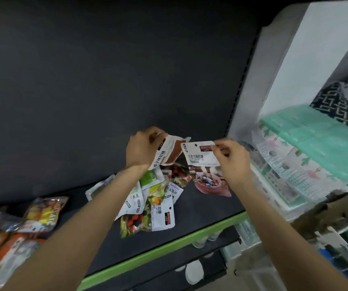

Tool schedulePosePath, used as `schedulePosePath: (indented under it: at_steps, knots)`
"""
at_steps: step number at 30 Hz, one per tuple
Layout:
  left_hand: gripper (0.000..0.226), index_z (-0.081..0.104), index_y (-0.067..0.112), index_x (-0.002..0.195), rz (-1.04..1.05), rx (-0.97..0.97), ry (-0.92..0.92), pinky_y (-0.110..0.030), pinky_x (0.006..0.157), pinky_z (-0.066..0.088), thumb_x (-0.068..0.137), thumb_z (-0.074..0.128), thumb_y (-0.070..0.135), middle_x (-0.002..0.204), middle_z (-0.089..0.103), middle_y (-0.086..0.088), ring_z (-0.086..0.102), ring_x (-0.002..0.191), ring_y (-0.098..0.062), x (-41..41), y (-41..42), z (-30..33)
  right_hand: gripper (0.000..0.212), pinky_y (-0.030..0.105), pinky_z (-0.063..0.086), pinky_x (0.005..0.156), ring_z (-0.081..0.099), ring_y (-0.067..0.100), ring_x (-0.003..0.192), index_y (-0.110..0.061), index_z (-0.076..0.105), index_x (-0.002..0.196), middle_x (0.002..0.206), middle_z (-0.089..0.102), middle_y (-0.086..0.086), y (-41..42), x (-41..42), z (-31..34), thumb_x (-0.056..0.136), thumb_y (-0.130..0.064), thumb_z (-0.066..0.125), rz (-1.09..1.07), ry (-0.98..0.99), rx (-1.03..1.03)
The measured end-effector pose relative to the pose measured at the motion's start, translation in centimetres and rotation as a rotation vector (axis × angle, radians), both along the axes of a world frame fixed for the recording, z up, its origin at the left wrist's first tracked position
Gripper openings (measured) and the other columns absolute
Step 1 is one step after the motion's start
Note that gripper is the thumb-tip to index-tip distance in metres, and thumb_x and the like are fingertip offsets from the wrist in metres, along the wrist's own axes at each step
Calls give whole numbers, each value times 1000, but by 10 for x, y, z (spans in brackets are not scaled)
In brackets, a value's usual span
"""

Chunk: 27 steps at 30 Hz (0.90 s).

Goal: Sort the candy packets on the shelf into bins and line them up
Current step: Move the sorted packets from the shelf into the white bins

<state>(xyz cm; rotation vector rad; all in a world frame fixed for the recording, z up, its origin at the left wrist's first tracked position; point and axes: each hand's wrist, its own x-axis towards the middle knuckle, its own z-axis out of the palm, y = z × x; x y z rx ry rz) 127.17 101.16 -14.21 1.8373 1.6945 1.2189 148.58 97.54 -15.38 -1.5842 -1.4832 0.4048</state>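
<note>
On the right, stacked translucent plastic bins point(278, 181) sit just past the shelf's right end, with a mint-green bin point(315, 141) on top; what they hold is too blurred to tell.

The left hand point(141, 148) is raised above the dark shelf point(200, 206), its grip curled round a small fan of candy packets point(169, 152), white and brown, held by their upper ends. The right hand point(231, 158) pinches the top corner of a single chocolate milk candy packet point(202, 158), which hangs upright in front of the fan, its lower edge near the shelf.

Under the two hands a loose heap of packets point(152, 202) lies overlapping on the shelf, some green and white, some printed with red and black sweets. At the far left a second group of packets point(22, 223), orange and yellow, lies well apart from the heap, with bare shelf between them.

The green front edge point(169, 246) of the shelf runs diagonally below the heap. The heap lies close to it. Behind the hands the dark back panel point(106, 80) rises, and bare shelf shows to the right of the heap.
</note>
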Motion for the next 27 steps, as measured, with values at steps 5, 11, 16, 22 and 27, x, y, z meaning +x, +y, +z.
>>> schedulePosePath:
  at_steps: [5, 11, 16, 22, 27]
  knots:
    - [14, 73, 22, 91, 107, 4, 64, -34, 75, 53, 90, 62, 30, 86, 72, 1, 66, 79, -18, -53, -40, 25, 10, 29, 51, 70, 63, 10, 76, -18, 72, 92, 91, 69, -1, -8, -55, 15, 89, -20, 62, 130, -8, 31]
    - [11, 68, 28, 83, 247, -16, -21, -25, 68, 52, 91, 61, 28, 82, 70, 5, 64, 73, -11, -141, -97, 30, 10, 23, 50, 70, 63, 5, 77, -20, 73, 90, 86, 69, -7, -39, -136, 29, 88, -16, 64, 311, -19, 42]
    - [10, 70, 18, 85, 400, 6, -185, -17, 54, 41, 90, 63, 21, 72, 66, 0, 55, 59, -9, -222, -165, 27, 9, 27, 53, 74, 63, 4, 77, -16, 73, 92, 87, 70, -6, -83, -224, 35, 88, -17, 65, 421, -7, 85]
    - [12, 69, 18, 83, 440, 55, -155, -24, 55, 43, 91, 62, 22, 68, 65, 2, 53, 56, -7, -329, -268, 24, 7, 36, 50, 71, 62, 16, 75, -17, 71, 86, 81, 67, 0, -151, -346, 32, 87, -16, 65, 437, -25, 141]
    - [12, 69, 20, 79, 507, 59, -142, -24, 62, 44, 89, 63, 20, 72, 67, -1, 57, 63, -11, -417, -347, 30, 8, 31, 48, 70, 62, 15, 76, -17, 71, 84, 82, 68, 0, -209, -450, 37, 87, -17, 64, 509, 18, 148]
